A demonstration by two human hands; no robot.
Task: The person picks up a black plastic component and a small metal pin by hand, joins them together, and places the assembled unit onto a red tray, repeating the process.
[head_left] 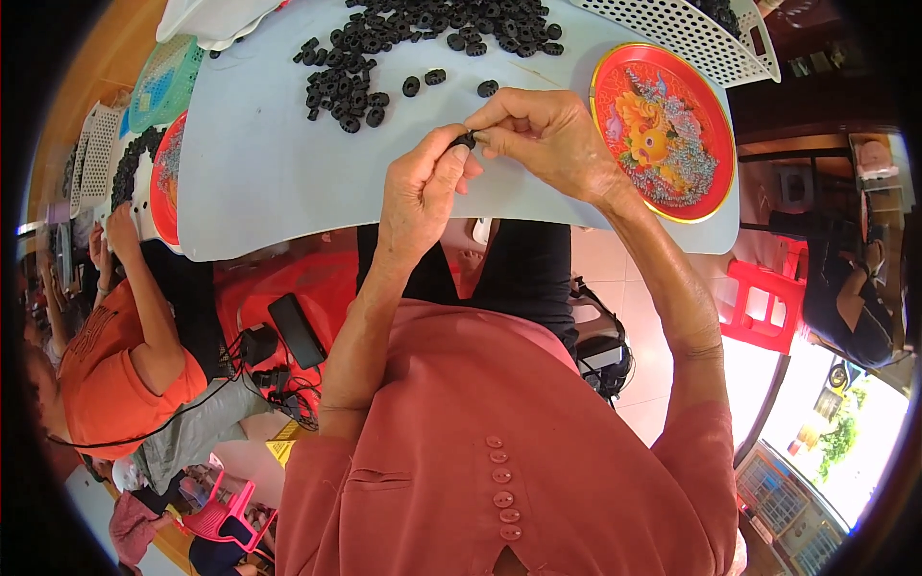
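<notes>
1. Taking the pinched part as the clock's centre, a clump of black parts (344, 91) sits at 10 o'clock on the pale table (269, 173). From where I stand, it is best left clear of the wrists, so no sleeve or knuckle scatters it.
2. The left hand (420, 187), at 8 o'clock, is nearly closed, thumb and fingertips pinching the work. It should act as the vice: firm, unmoving, little fingers tucked under as a rest.
3. Next, at about 11 o'clock, lie 2 loose parts (423, 81), well within reach.
4. The black part (465, 140) is up between the fingertips of both hands, above the table's near side. I'd hold it low and a little further toward 12 o'clock, so a slip lands on the table, not in the lap.
5. The right hand (552, 139), at 3 o'clock, is closed to a thumb-and-forefinger pinch at the part's right edge. I cannot tell whether those tips hide a smaller piece. Small, square-on pressure should serve better than twisting hard.
6. The red tray (663, 134), further out at 3 o'clock, wants elbow room.
</notes>
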